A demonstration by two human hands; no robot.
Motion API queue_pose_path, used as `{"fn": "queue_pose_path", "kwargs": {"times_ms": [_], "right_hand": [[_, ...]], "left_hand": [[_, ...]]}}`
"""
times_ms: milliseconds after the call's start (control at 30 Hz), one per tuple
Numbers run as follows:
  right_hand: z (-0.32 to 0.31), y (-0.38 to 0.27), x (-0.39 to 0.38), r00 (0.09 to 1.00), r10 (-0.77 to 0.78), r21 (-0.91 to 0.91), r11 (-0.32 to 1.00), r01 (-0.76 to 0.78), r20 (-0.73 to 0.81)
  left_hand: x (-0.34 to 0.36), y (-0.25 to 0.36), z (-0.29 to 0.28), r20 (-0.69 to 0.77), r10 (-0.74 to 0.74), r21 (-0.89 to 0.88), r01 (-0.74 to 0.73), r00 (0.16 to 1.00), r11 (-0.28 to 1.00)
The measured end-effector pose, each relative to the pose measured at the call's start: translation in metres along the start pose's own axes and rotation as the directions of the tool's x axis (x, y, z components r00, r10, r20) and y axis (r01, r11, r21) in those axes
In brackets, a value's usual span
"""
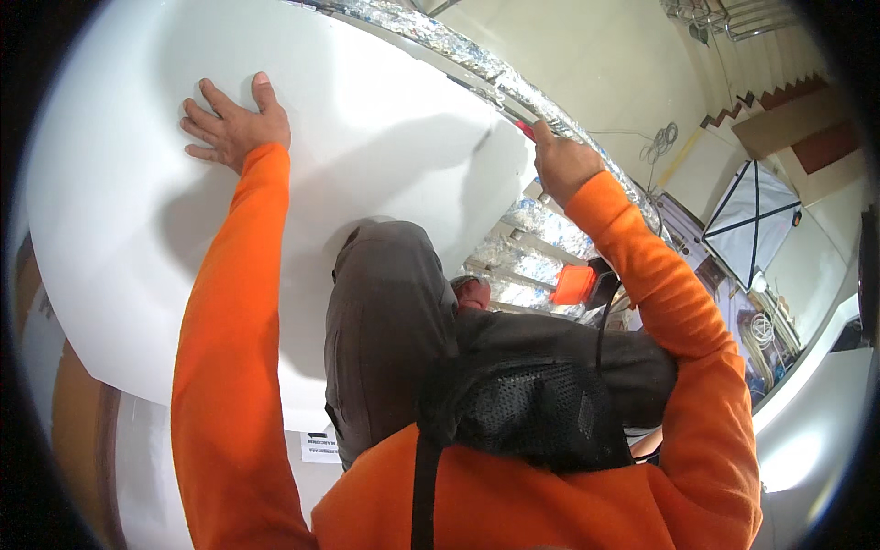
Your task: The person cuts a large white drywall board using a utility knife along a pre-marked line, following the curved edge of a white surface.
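Note:
A large smooth white sheet (385, 82) spreads under and around me, and my bent knee in dark trousers rests on it. My left hand (240, 124) lies flat on the sheet with the fingers spread, holding nothing. At the sheet's right edge, my right hand (564, 165) is closed around a slim red tool (525, 130). Only its red part shows past the fingers, so I cannot make out its exact kind. Right beside that hand runs a long frame rail (477, 64) wrapped in mottled silver-blue film.
Wrapped slats (550, 225) with gaps between them show beyond the sheet's edge. An orange box-like thing (574, 285) sits there by my right leg. Coiled cable (660, 144) lies on the floor at right, near a white panel with crossed black straps (753, 220).

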State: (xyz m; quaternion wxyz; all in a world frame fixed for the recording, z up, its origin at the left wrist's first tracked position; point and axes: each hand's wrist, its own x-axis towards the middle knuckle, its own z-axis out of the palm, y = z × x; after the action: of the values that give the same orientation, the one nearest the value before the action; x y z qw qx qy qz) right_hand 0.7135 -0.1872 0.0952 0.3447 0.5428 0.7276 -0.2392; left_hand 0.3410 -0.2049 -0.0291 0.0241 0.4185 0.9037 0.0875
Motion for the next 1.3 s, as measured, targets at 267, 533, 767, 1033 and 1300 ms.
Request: {"fn": "queue_pose_path", "kwargs": {"times_ms": [267,533,767,1033,1300], "right_hand": [[-0.006,-0.015,0.026,1.0,0.008,0.048,0.999,-0.008,0.001],[0.04,0.051,-0.043,0.981,0.196,0.128,0.973,-0.194,0.004],[-0.056,-0.024,0.072,0.978,-0.141,0.109,0.981,0.159,-0.154],[-0.09,-0.02,0.095,0.909,-0.356,-0.038,0.927,0.373,0.217],[-0.067,-0.042,0.106,0.987,-0.158,0.385,0.91,0.152,-0.015]], "left_hand": [[-0.002,-0.001,0.009,-0.063,0.026,-0.003,-0.026,0.998,1.0],[-0.001,-0.003,0.004,-0.072,0.027,-0.038,-0.03,0.997,0.999],[-0.001,0.007,-0.001,0.005,-0.005,0.003,0.005,1.0,1.0],[0.001,0.005,-0.006,0.022,-0.01,0.042,0.009,1.0,0.999],[-0.001,0.005,-0.002,0.018,-0.016,0.037,0.015,1.0,0.999]]}}
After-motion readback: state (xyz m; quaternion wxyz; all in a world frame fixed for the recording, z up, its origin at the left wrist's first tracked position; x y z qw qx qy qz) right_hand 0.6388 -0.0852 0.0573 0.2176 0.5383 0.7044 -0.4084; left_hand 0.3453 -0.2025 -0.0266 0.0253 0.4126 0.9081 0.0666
